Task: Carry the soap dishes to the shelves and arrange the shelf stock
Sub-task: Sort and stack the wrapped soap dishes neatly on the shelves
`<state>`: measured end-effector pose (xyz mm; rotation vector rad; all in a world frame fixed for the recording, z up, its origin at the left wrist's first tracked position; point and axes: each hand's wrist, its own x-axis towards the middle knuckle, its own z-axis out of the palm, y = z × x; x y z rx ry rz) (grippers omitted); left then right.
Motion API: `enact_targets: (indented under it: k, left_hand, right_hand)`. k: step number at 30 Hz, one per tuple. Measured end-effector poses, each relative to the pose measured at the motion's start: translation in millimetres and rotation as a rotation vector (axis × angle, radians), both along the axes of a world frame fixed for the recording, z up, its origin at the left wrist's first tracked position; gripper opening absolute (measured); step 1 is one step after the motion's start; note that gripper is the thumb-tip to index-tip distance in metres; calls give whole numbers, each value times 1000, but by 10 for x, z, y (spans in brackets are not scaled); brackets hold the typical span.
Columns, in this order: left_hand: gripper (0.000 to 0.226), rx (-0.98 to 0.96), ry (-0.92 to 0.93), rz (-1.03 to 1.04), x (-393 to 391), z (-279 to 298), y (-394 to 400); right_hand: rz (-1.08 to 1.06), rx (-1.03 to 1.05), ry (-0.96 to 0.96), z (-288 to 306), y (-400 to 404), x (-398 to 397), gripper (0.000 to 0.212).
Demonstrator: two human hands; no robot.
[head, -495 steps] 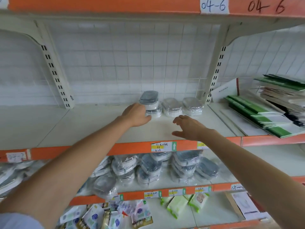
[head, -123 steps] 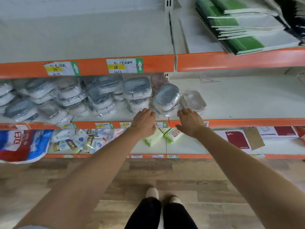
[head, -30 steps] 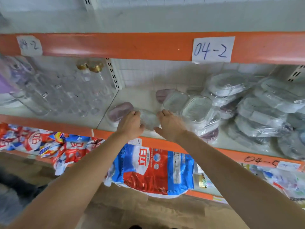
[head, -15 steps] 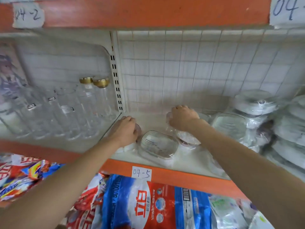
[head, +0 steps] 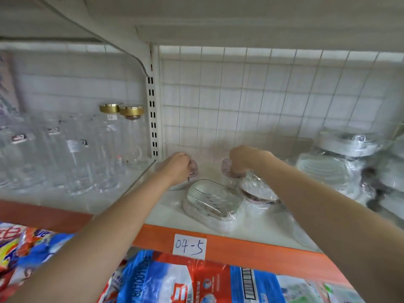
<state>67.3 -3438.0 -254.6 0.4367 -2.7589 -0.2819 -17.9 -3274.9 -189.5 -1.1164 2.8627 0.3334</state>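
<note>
Two bare forearms, no sleeves, bare left hand (head: 177,169), bare right hand (head: 246,159)

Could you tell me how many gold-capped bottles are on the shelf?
2: gold-capped bottles stand side by side at the back, just left of the slotted upright. Others may be hidden.

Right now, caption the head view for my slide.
Both hands, left hand and right hand, grip pink soap dishes beside a wrapped clear soap dish on shelf 04-5.
</note>
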Motion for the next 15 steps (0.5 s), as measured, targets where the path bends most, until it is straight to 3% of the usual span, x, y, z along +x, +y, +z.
enact_targets:
  k: [2,5,8,11,15]
  left_hand:
    - [25,-3,7,-22,-96,-26,-19]
    - [25,-23,25,-52,-93,7,-72]
    - [31,-69,3,-73,66,26,-155]
    - [36,-87,-46,-62,210,19,-296]
    - [34,-111,-28,-51,294,31,-416]
  right_hand:
    - [-5,-1,10,-44,-38,-79,22]
    - [-23,26,41,-87,-113,-196,9]
    - [-52,60,20,-92,-152,-202,25]
    - [-4,60,3,-85,-208,-201,13]
    - [70,-14,-37,-112,-306,-167,38]
